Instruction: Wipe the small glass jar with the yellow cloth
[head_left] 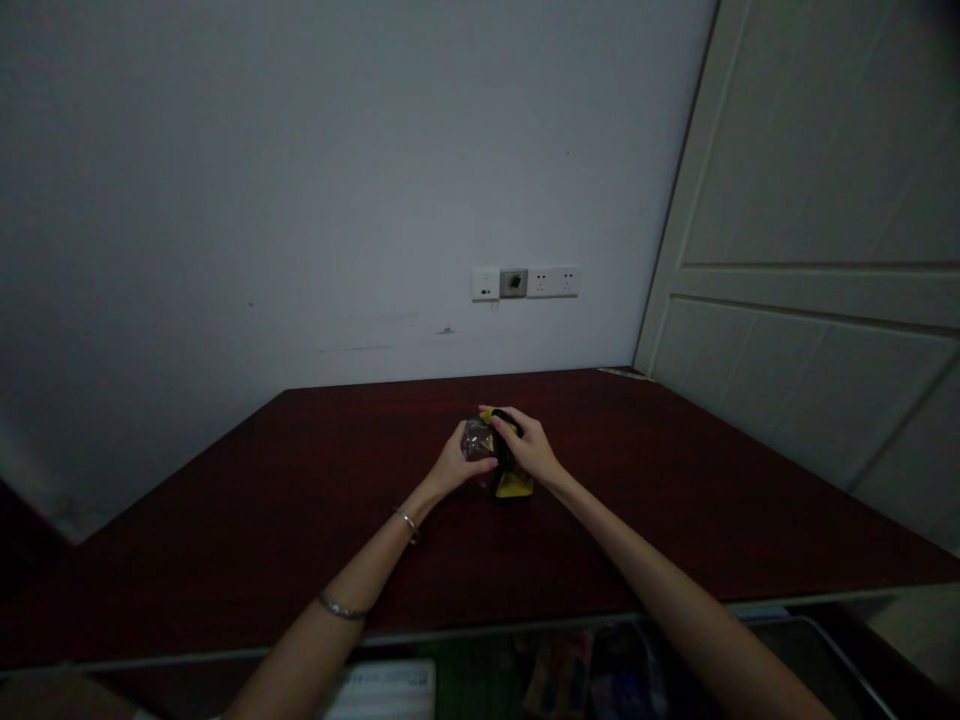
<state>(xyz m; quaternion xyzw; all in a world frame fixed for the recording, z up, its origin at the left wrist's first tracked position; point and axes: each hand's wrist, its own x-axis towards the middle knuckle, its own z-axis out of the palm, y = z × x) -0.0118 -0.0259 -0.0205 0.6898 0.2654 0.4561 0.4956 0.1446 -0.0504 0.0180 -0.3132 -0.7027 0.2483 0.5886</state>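
Note:
Near the middle of the table, my left hand is closed around a small, shiny, see-through block that looks like clear plastic. My right hand grips a yellow and black packet, fingers over its top and thumb on the near side. The two things touch or overlap side by side; whether they are joined I cannot tell. The packet's lower yellow part reaches down close to the tabletop. My fingers hide much of both, and the dim light blurs any print.
A dark red table spreads under my hands to a pale wall with sockets. A panelled white door stands to the right. Below the front edge, an open space holds a white box and several dim items.

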